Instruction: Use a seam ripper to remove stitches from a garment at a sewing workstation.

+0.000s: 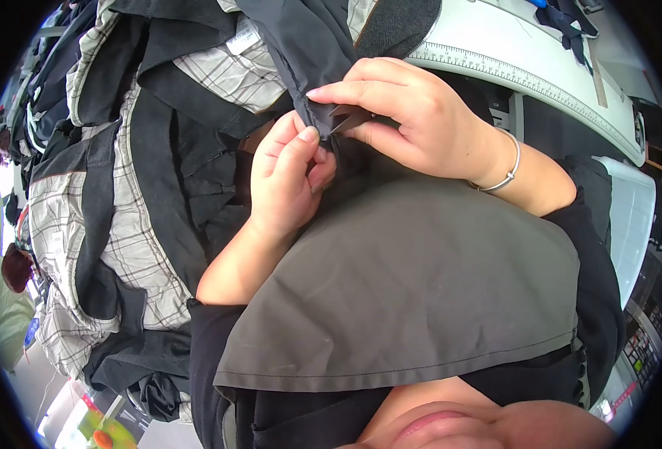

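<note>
My left hand pinches the edge of a dark grey cloth piece between thumb and fingers. Close beside it, my right hand holds small dark metal thread snips, their pointed blades apart at the cloth edge just above the left fingertips. The right index fingertip rests on the cloth seam. A silver-coloured bangle circles the right wrist. Behind the hands, the grey cloth joins dark garments with checked lining.
Dark garments with checked lining are heaped at the left. A white table edge with a measuring tape along it curves across the upper right. A white plastic bin stands at the right. A grey apron covers my front.
</note>
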Tool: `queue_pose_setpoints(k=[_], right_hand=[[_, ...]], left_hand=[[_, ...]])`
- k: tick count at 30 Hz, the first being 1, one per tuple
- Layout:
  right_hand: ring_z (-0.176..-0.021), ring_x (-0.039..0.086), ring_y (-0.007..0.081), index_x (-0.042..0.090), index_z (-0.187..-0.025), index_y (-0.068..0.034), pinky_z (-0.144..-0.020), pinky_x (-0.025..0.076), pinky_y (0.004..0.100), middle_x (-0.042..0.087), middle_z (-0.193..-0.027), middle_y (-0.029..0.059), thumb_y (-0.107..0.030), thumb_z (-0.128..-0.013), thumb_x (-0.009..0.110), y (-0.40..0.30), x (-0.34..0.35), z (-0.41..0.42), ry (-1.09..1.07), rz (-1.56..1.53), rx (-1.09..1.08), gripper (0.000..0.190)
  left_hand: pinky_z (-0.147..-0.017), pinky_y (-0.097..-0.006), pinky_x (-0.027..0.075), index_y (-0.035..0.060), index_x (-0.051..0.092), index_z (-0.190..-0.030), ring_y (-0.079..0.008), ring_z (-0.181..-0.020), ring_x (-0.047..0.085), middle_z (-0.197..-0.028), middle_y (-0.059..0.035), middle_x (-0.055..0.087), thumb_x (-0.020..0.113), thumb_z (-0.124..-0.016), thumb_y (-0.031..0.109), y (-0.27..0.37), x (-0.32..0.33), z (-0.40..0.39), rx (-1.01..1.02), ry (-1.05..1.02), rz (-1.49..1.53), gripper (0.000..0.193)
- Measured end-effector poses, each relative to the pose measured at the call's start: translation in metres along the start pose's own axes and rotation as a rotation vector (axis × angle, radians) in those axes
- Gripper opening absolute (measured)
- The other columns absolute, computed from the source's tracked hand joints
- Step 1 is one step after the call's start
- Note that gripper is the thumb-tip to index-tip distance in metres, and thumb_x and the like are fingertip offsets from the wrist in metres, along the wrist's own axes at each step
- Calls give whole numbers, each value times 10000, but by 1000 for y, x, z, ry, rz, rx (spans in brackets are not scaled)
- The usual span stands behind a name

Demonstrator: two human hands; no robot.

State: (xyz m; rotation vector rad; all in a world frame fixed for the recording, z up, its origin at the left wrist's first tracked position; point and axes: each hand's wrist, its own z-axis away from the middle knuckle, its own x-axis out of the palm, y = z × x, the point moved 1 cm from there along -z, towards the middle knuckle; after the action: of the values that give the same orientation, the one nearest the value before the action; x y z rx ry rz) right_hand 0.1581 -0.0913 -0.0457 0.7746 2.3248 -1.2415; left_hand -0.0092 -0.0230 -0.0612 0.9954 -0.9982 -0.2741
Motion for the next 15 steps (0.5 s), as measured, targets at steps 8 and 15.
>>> queue_pose_setpoints(k=[8,15], right_hand=[[-677,440,79,595,-1025,-27,-604,347,199,504,-827,13,44,-799,591,-2,0,5,139,-600,233,237],[-679,428,60,598,-982,-22,-606,347,195,502,-815,1,-33,-839,595,0,-4,3,111,-762,341,143]], left_hand=[[-517,-178,305,52,451,-744,-25,-588,379,-652,50,453,465,-914,69,-6,-11,-8,115,19,-542,172],[-508,-194,295,52,463,-764,-43,-544,348,-682,21,457,455,-927,74,-7,-16,-4,105,46,-186,165]])
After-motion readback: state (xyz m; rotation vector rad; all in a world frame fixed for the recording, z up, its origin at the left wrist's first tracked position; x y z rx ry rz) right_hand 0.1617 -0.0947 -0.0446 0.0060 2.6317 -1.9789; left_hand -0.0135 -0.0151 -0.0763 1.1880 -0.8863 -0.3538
